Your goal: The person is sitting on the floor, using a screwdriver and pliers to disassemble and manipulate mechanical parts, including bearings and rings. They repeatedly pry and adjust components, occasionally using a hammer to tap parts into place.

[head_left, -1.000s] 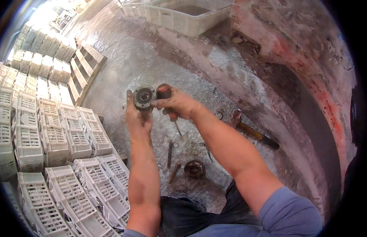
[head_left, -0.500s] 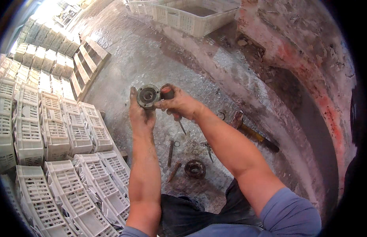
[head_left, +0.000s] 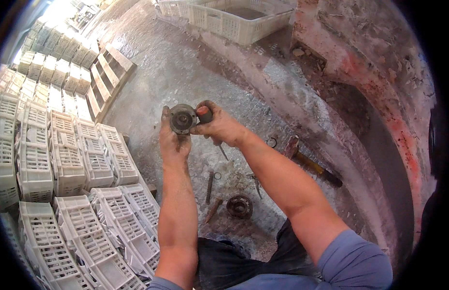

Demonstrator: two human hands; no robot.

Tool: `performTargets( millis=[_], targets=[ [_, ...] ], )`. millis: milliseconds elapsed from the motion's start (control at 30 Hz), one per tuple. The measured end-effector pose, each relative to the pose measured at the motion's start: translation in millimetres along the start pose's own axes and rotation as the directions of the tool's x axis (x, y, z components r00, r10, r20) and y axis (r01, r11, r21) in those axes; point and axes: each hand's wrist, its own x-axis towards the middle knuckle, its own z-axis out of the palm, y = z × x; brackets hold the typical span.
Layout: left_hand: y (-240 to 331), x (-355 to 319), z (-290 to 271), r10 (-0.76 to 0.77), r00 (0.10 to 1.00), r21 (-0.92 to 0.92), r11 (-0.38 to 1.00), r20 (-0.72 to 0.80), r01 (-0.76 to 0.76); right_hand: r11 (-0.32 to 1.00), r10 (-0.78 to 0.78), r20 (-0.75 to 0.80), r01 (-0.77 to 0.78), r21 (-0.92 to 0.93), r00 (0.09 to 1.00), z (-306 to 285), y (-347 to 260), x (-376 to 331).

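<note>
Left hand point(head_left: 173, 142) grips a round metal hub point(head_left: 182, 118) from below; right hand point(head_left: 219, 126) is closed on a red-handled tool point(head_left: 205, 115) set against the hub's right side. The hub is held above the concrete floor point(head_left: 185, 72), bore facing the camera, the tool's long axis running down to the right. Open floor lies far; white crates point(head_left: 65, 159) crowd the left, a second hub point(head_left: 239, 206) and hammer point(head_left: 306, 162) lie near. Since the earlier frames the hands have barely shifted.
</note>
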Motion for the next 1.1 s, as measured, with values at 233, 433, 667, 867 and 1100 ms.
performTargets(
  millis=[233, 433, 667, 867, 1100],
  targets=[
    [4, 1, 1, -0.021, 0.999, 0.003, 1.000, 0.041, 0.021, 1.000, 0.013, -0.014, -0.013, 0.011, 1.000, 2, 6, 5],
    [3, 2, 0, 0.013, 0.999, 0.039, 0.999, 0.033, -0.014, 0.999, 0.011, -0.021, -0.010, 0.053, 1.000, 1, 11, 7],
    [-1, 5, -3, 0.058, 0.998, 0.061, 0.997, -0.022, -0.057, 0.996, 0.001, -0.021, 0.001, 0.089, 1.000, -1, 12, 7],
    [0, -2, 7, 0.026, 1.000, 0.052, 0.998, -0.015, -0.026, 0.997, 0.031, -0.030, -0.028, 0.077, 0.999, -4, 13, 7],
    [-4, 8, -5, 0.054, 0.998, 0.108, 0.993, -0.013, -0.052, 0.996, 0.024, -0.049, -0.020, 0.087, 0.998, -3, 16, 10]
  ],
)
